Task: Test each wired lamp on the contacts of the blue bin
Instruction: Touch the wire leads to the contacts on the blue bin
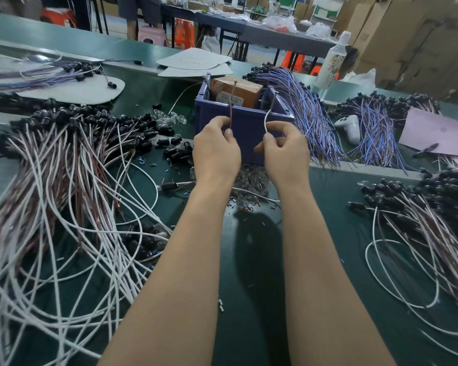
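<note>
Both hands pinch one wire lead each, thumb against forefinger. The left hand (217, 154) holds a brown wire (230, 113) that rises straight up towards a metal contact (235, 81) standing over the blue bin (246, 122). The right hand (286, 154) holds a white wire (266, 121) that curves up towards a second contact (275, 95) at the bin's divider. The bin sits on a green workbench (249, 260) just beyond the hands, between heaps of wired lamps: a white-and-brown heap (64, 159) to the left and a blue-wired heap (307, 114) to the right. The lamp on these two leads is hidden, so whether it lights cannot be told.

This step likely goes best with each bare tip pressed firmly on its own contact, fingers kept on the insulation, the two leads held apart, and the lamp watched for a glow before it is sorted.

An orange-brown box (236, 89) inside the bin carries a pale label whose print is too small to read. A white bottle (331, 62) behind has a patterned label, also unreadable. No brand name shows.
</note>
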`<state>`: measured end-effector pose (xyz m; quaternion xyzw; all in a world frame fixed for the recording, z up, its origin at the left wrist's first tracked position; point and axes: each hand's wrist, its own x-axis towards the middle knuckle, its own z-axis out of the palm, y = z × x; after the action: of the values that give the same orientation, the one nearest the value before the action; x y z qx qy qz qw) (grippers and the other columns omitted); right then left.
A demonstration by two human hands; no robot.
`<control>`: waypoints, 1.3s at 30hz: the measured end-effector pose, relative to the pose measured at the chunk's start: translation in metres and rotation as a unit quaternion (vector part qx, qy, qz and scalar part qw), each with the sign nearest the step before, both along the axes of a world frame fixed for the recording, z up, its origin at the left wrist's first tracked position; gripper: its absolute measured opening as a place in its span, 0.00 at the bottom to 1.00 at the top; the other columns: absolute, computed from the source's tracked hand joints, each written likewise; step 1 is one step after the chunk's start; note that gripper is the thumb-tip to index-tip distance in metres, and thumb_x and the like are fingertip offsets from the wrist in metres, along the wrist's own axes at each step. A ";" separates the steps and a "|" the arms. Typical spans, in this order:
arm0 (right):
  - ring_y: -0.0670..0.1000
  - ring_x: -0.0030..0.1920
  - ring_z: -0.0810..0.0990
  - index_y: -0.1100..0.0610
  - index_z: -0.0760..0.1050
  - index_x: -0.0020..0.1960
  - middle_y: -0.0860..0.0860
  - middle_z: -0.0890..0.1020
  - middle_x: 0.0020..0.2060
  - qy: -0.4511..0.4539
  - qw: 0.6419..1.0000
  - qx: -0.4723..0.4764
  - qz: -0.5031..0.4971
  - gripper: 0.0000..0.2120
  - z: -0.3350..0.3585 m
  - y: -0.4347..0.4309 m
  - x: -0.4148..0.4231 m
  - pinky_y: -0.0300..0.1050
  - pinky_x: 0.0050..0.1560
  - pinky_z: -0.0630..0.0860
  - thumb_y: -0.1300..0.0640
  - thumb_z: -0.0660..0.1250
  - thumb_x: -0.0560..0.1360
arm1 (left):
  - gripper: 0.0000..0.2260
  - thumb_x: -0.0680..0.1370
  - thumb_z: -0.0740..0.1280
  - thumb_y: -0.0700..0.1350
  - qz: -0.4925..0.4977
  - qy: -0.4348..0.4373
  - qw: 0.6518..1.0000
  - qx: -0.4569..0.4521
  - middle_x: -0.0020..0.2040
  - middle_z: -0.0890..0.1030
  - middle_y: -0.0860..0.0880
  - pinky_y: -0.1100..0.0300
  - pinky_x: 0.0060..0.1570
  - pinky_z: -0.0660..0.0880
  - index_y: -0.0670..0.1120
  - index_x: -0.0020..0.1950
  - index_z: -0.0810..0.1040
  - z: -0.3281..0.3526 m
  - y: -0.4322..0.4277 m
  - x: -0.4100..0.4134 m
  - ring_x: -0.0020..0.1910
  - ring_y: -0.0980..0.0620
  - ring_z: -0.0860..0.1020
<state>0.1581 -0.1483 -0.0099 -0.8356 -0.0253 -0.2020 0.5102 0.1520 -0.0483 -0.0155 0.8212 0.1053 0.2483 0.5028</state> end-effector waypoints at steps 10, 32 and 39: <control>0.44 0.38 0.77 0.55 0.74 0.58 0.45 0.79 0.31 0.003 1.000 0.001 0.006 0.10 0.001 0.001 -0.001 0.38 0.46 0.70 0.61 0.60 0.79 | 0.15 0.81 0.58 0.40 -0.006 0.021 1.000 -0.008 0.54 0.82 0.43 0.55 0.57 0.74 0.43 0.66 0.74 0.000 -0.006 -0.001 0.55 0.46 0.79; 0.38 0.34 0.75 0.55 0.74 0.57 0.47 0.79 0.32 0.017 1.000 0.006 -0.010 0.10 0.001 -0.003 0.000 0.22 0.33 0.67 0.62 0.59 0.78 | 0.14 0.81 0.57 0.38 0.023 0.004 0.999 -0.046 0.51 0.81 0.41 0.54 0.51 0.72 0.43 0.66 0.70 -0.002 -0.013 -0.003 0.52 0.43 0.78; 0.39 0.35 0.76 0.54 0.74 0.56 0.49 0.81 0.35 0.030 0.999 0.009 -0.027 0.11 0.003 -0.003 -0.003 0.27 0.37 0.69 0.63 0.58 0.77 | 0.15 0.80 0.57 0.38 0.041 -0.030 0.998 -0.046 0.47 0.81 0.41 0.54 0.47 0.72 0.43 0.66 0.70 -0.004 -0.014 -0.007 0.47 0.43 0.78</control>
<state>0.1554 -0.1511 -0.0064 -0.8373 0.0142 -0.1907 0.5122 0.1449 -0.0623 -0.0199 0.7841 0.1350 0.2886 0.5327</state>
